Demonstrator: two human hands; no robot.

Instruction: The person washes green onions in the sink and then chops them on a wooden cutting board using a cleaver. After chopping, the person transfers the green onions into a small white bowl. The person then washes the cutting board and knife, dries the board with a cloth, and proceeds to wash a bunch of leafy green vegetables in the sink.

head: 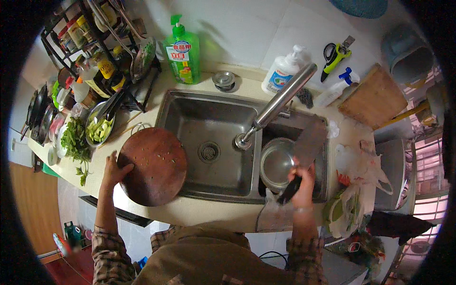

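My left hand (117,170) grips the left edge of a round, reddish-brown wooden cutting board (153,181), its thumb over the top face. Small food bits cling to the board, which overlaps the sink's left rim. In my right hand (302,181) is a cleaver (310,140), held by its black handle with the broad blade pointing away from me. The blade is blurred and hangs over the right basin of the steel sink (192,194). Beneath it, a round, clear bowl or lid (276,164) sits in that basin, partly covered by the cleaver and hand.
A steel faucet (281,98) reaches over the sink. Leafy greens (75,139) and a bowl of sliced vegetables (98,128) lie left, below a spice rack (103,46). Behind stands a green soap bottle (183,57). Plastic bags (359,164) and a rectangular wooden board (374,96) are right.
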